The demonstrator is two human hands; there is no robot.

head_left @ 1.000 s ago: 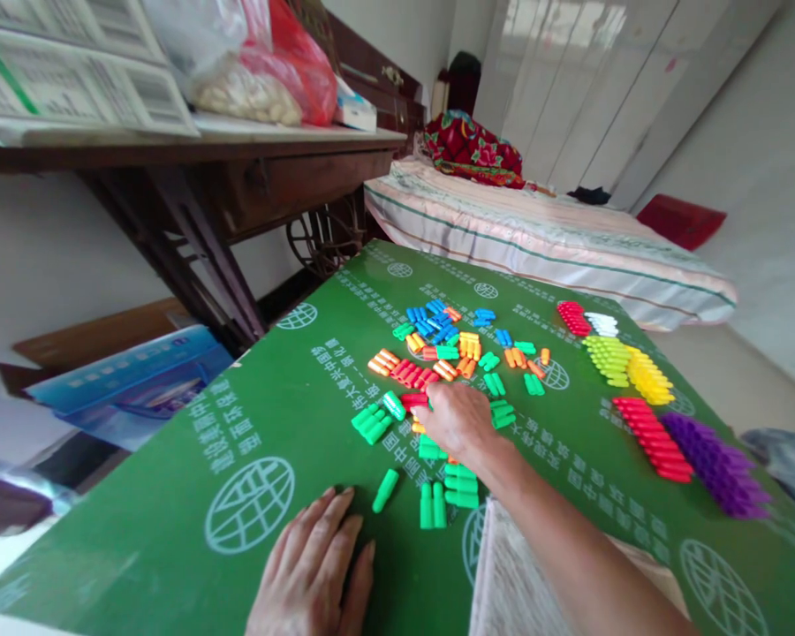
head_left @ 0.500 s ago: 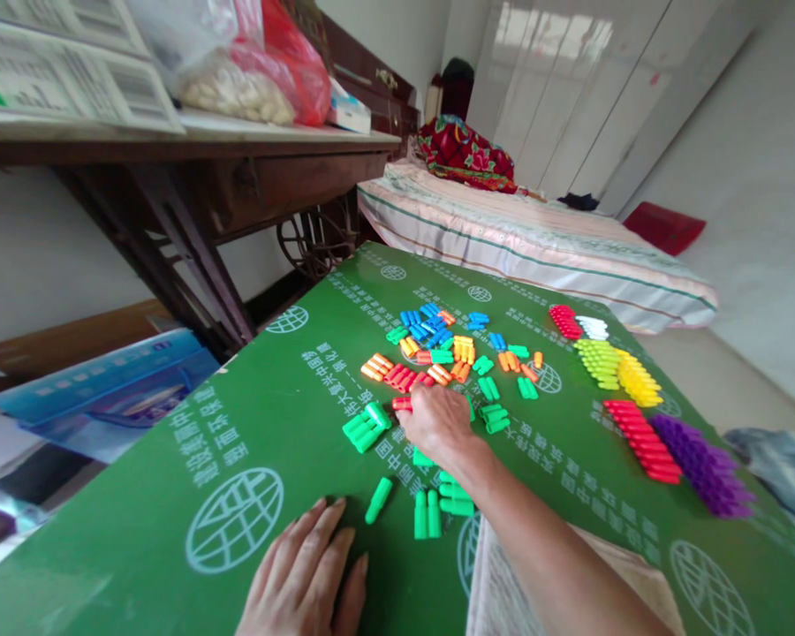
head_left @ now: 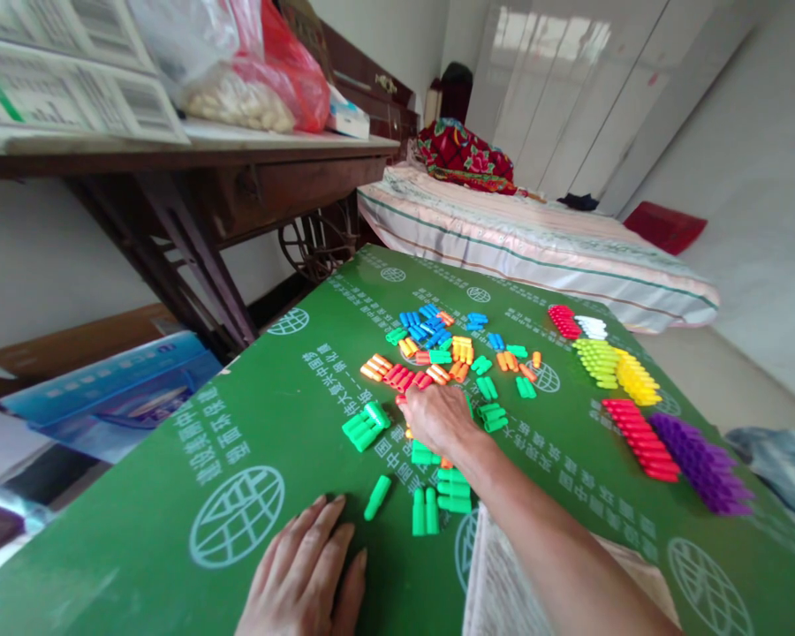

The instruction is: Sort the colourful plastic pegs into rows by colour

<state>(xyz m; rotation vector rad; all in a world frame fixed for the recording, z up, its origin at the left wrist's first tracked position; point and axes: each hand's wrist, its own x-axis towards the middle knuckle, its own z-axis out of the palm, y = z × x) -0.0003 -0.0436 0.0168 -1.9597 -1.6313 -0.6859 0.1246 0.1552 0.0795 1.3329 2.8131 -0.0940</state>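
My right hand reaches into the middle of the loose pieces, fingers pinched downward on a small red bullet-shaped plastic piece, mostly covered by the fingers. Just beyond lies a row of red pieces. To the left of this hand is a cluster of green pieces; closer to me lie more green pieces and a single green piece. My left hand rests flat on the green table, fingers stretched out, holding nothing.
Blue pieces and orange pieces lie farther back. Along the right side stand grouped red, purple, yellow and lime pieces. A grey cloth is under my right forearm. A bed stands beyond.
My right hand has shifted slightly, and the red piece at its fingertips shows less than before. A bit of orange now shows beneath the hand. My left hand stays in place.
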